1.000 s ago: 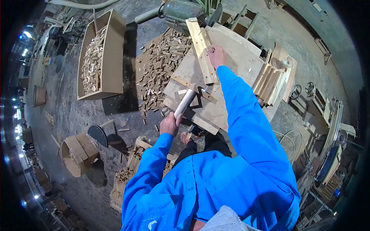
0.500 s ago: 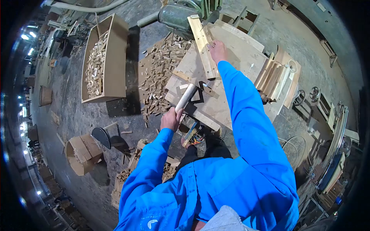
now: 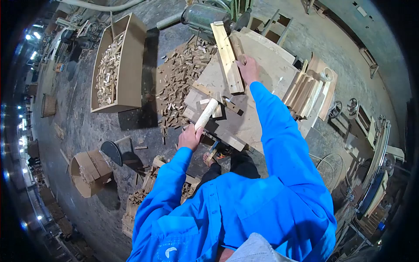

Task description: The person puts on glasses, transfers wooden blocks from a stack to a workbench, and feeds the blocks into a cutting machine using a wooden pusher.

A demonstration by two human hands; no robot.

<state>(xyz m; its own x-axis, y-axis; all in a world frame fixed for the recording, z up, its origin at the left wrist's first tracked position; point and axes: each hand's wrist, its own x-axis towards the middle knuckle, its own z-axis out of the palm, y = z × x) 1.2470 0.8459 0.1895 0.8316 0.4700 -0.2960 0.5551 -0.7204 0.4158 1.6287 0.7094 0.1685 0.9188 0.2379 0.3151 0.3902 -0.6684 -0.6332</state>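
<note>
My left hand (image 3: 189, 137) is wrapped round the near end of a thick pale wooden stick (image 3: 207, 112), which points up and right over the worktable (image 3: 266, 56). On the tabletop, my right hand (image 3: 248, 70) is closed at the near end of a brown wooden strip (image 3: 236, 44); its fingertips are partly hidden. Beside that strip lies a long pale board (image 3: 227, 59) with holes along it. Small wood pieces (image 3: 217, 112) and a crosswise slat (image 3: 204, 90) are near the stick's far end.
A green machine (image 3: 200, 18) stands beyond the table. Offcuts (image 3: 187, 65) are heaped on the left, near a large wooden box (image 3: 131, 65) of offcuts. Wood strips (image 3: 301, 96) and a tape roll (image 3: 326, 74) lie at the right. A cardboard box (image 3: 89, 172) and round stool (image 3: 111, 153) are lower left.
The stick in my left hand has swung slightly down and left. My right hand has moved a little toward me, and the view has shifted slightly.
</note>
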